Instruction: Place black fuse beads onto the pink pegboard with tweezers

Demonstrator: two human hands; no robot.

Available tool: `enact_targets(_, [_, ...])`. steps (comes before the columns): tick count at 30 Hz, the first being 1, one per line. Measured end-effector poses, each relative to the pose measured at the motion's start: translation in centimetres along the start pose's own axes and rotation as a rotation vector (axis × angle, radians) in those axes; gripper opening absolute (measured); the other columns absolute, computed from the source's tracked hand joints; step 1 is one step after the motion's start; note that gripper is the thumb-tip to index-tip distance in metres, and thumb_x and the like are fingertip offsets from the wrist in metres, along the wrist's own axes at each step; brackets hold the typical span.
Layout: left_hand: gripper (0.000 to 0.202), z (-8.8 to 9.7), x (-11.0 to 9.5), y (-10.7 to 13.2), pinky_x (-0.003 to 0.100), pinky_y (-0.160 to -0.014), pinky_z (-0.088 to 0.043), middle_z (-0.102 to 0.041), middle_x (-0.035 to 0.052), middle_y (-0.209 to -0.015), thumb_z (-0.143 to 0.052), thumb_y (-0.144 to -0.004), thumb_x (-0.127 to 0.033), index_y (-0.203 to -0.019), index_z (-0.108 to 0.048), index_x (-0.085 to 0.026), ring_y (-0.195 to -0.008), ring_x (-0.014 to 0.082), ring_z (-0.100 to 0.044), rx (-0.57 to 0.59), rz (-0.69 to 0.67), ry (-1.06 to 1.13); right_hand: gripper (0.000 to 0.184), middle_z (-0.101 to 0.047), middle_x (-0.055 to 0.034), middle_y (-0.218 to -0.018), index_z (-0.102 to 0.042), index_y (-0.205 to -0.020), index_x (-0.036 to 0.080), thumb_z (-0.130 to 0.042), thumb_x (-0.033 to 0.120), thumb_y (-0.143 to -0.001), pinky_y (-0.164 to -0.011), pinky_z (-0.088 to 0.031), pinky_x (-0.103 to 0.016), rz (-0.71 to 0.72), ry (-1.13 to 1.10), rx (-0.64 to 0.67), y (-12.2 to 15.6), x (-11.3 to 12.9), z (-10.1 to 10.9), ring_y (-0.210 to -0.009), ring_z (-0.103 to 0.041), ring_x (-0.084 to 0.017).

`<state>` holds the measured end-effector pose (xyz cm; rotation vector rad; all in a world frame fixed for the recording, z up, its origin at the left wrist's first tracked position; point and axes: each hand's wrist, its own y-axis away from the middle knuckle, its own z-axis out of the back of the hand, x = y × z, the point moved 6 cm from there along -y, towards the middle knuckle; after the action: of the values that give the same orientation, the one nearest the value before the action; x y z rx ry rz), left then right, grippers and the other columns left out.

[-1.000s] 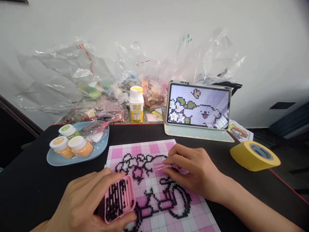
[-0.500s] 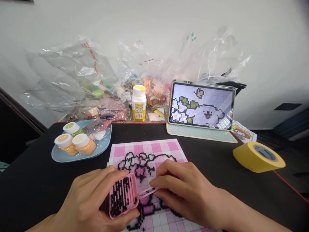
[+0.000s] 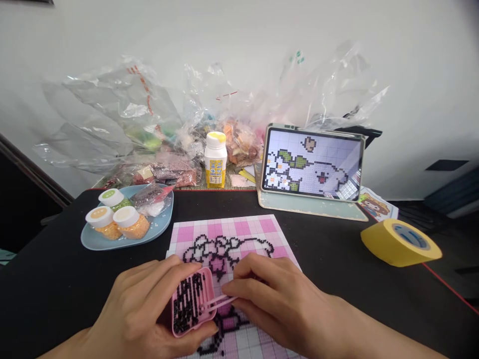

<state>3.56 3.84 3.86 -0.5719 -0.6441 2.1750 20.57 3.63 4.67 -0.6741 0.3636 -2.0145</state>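
My left hand (image 3: 145, 304) grips a small pink ridged tray (image 3: 206, 283) by its sides, tilted toward me. Black beads (image 3: 183, 304) lie in the tray's grooves, mostly on its left. Between the thumb and fingers of my right hand (image 3: 273, 299) are pale pink tweezers (image 3: 220, 301), their tips inside the tray's right part. Whether the tips pinch a bead is too small to tell. Beneath both hands lies a pink-and-white checked pegboard (image 3: 243, 228), with black beads set on it in outlines. My hands hide part of that pattern.
A tablet (image 3: 312, 164) showing a pixel pattern stands behind the board. On the left, a blue plate (image 3: 90, 242) holds bead jars (image 3: 130, 223) and a small bag. A white-and-yellow bottle (image 3: 216, 159) and plastic bags (image 3: 112, 109) are at the back; yellow tape (image 3: 381, 244) lies right.
My right hand has moved left and slightly down, bringing the tweezer tips from the tray's edge to inside it. The tray has shifted very slightly in my left hand.
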Motion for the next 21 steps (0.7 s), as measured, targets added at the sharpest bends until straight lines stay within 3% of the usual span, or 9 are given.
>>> enact_targets(11, [0.047, -0.1, 0.1, 0.0, 0.033, -0.057, -0.057, -0.072, 0.0052, -0.081, -0.071, -0.081, -0.047, -0.111, -0.058, -0.013, -0.064, 0.0196, -0.070, -0.006, -0.023, -0.009, 0.018, -0.063, -0.0062, -0.087, -0.064, -0.100, 0.010, -0.047, 0.008, -0.096, -0.055, -0.047, -0.024, 0.019, 0.004, -0.029, -0.1, 0.0, -0.3, -0.073, -0.060, -0.015])
enact_targets(18, [0.044, 0.1, 0.1, 0.0, 0.034, -0.056, -0.056, -0.071, 0.0048, -0.080, -0.069, -0.083, -0.049, -0.108, -0.058, -0.015, -0.062, 0.0195, -0.068, -0.030, 0.018, -0.019, 0.014, -0.063, -0.0058, -0.091, -0.062, -0.103, 0.013, -0.049, 0.012, -0.097, -0.061, -0.047, -0.021, -0.068, 0.007, -0.122, 0.6, -1.9, 2.3, -0.078, -0.060, -0.012])
enact_targets(21, [0.042, 0.1, -0.1, 0.0, 0.032, -0.055, -0.055, -0.069, 0.0034, -0.078, -0.068, -0.084, -0.047, -0.108, -0.058, -0.015, -0.061, 0.0182, -0.067, -0.034, 0.025, -0.005, 0.008, -0.060, -0.0039, -0.085, -0.063, -0.098, 0.014, -0.055, 0.014, -0.094, -0.056, -0.043, -0.021, -0.089, 0.070, -0.138, 1.1, -3.3, 3.4, -0.068, -0.055, -0.011])
